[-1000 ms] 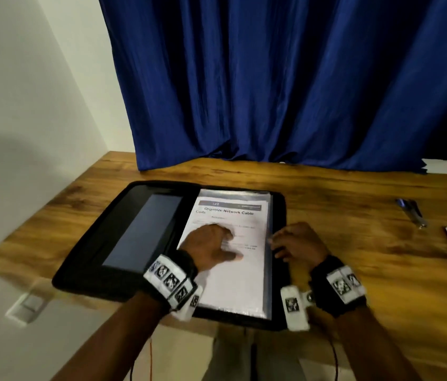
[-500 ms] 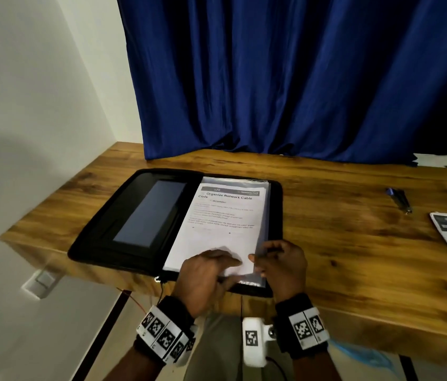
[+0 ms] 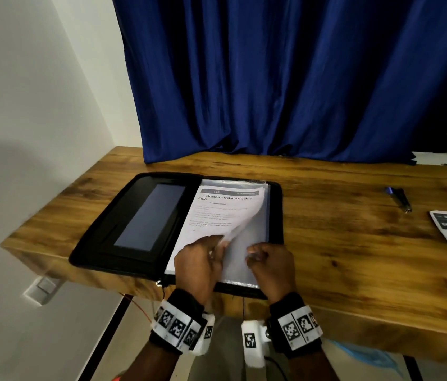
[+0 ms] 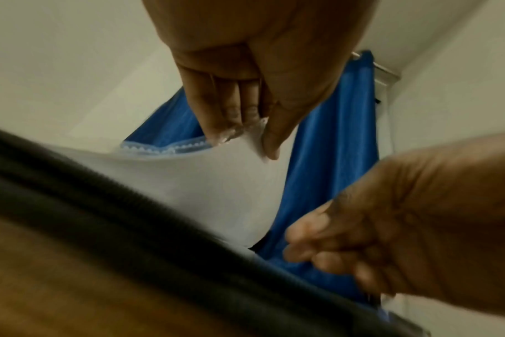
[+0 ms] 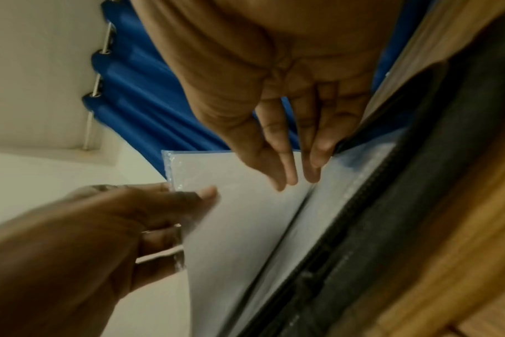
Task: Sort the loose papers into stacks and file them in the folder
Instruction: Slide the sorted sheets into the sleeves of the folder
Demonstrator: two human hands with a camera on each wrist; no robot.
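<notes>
A brown wooden worktop (image 3: 326, 237) carries an open black zip-around folder (image 3: 123, 215) near its front edge. In its right half lies a clear plastic sleeve holding a printed white sheet (image 3: 217, 213). The left hand (image 3: 197, 259) pinches the sleeve's lifted near corner; the right hand (image 3: 272, 262), fingers curled, seems to pinch a lower sleeve's edge.

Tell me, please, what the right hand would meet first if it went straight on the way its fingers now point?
Probably the clear sleeves in the open folder: the right hand points forward and down at them, fingertips apparently already touching.
</notes>
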